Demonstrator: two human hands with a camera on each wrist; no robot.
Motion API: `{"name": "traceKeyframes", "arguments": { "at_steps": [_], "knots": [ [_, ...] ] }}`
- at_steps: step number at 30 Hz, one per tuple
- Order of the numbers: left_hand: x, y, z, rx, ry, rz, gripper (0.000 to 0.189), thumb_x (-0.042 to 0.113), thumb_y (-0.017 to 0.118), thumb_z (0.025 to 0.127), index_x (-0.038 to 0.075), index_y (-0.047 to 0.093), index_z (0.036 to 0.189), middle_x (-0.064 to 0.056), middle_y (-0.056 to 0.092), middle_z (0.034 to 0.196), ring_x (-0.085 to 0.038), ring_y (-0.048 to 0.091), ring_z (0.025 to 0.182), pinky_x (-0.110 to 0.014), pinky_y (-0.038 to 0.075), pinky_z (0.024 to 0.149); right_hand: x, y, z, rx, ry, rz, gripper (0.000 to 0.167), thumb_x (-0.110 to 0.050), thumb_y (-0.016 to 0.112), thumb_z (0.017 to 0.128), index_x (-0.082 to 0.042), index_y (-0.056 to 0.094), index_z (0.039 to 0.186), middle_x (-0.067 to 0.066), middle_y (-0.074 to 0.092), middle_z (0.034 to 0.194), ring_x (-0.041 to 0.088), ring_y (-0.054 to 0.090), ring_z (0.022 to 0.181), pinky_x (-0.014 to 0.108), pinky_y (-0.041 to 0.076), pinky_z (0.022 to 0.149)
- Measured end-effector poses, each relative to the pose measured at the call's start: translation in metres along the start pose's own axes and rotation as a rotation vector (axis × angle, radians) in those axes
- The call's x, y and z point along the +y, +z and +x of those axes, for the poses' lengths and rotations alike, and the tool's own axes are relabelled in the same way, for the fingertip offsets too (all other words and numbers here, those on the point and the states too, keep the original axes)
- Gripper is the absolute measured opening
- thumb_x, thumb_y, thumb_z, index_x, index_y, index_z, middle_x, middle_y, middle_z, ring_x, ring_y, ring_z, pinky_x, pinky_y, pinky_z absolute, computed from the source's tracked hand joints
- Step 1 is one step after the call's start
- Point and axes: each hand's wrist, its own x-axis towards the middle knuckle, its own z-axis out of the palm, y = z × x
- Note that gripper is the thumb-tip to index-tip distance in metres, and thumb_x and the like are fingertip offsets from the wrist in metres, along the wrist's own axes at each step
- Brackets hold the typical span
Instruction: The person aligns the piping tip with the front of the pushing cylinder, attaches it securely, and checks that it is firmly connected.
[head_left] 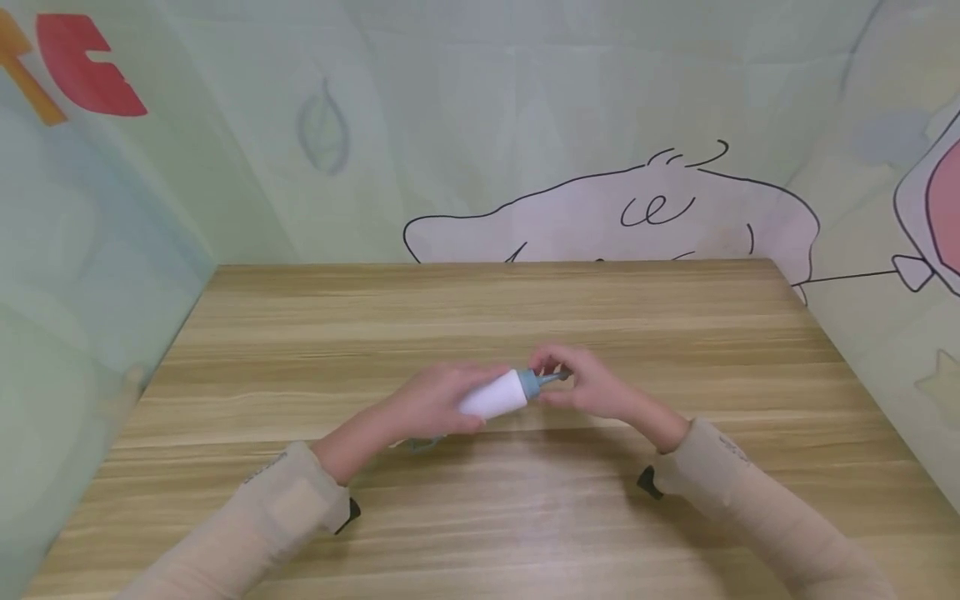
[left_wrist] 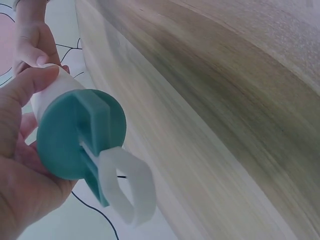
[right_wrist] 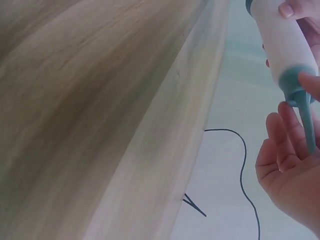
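Note:
Above the table, my left hand (head_left: pixel 438 396) grips a white tube (head_left: pixel 492 397), fingers and thumb wrapped round its barrel. The tube tilts, its teal collar (head_left: pixel 528 383) and slim tapered nozzle (right_wrist: pixel 305 125) pointing right. In the left wrist view its rear end shows a teal disc (left_wrist: pixel 57 137) with raised ridges and a white loop (left_wrist: pixel 145 192) sticking out. At the front end, my right hand (head_left: pixel 596 390) pinches the collar between thumb and fingertips. The nozzle extends past those fingertips toward the right palm.
The wood-grain table (head_left: pixel 315 308) stretches beneath both hands. Behind it hangs a pale printed backdrop (head_left: pixel 480 125) with line drawings, which also runs along both sides. Beige sleeves (head_left: pixel 255 517) cover the forearms, with a small dark piece at each cuff.

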Motion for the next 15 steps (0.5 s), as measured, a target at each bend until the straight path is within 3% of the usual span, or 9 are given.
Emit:
{"name": "traceKeyframes", "arguments": {
  "at_steps": [9, 15],
  "knots": [
    [-0.0038, 0.0034, -0.0003, 0.026, 0.055, 0.043, 0.064, 0.015, 0.070, 0.071, 0.008, 0.045, 0.129, -0.012, 0.056, 0.121, -0.024, 0.056, 0.100, -0.038, 0.048, 0.078, 0.0003, -0.0011, -0.0005, -0.048, 0.096, 0.025, 0.023, -0.017, 0.066, 0.078, -0.005, 0.064, 0.097, 0.005, 0.066, 0.089, 0.013, 0.055, 0.078, 0.025, 0.046, 0.068],
    [-0.0048, 0.0038, 0.0007, 0.012, 0.037, 0.050, 0.064, 0.017, 0.071, 0.071, 0.011, 0.045, 0.130, -0.011, 0.056, 0.121, -0.023, 0.056, 0.102, -0.038, 0.047, 0.080, 0.0069, -0.0020, -0.0019, -0.084, 0.111, 0.010, 0.026, -0.023, 0.061, 0.083, -0.003, 0.063, 0.099, 0.009, 0.064, 0.095, 0.015, 0.053, 0.077, 0.024, 0.048, 0.064]
  ]
}}
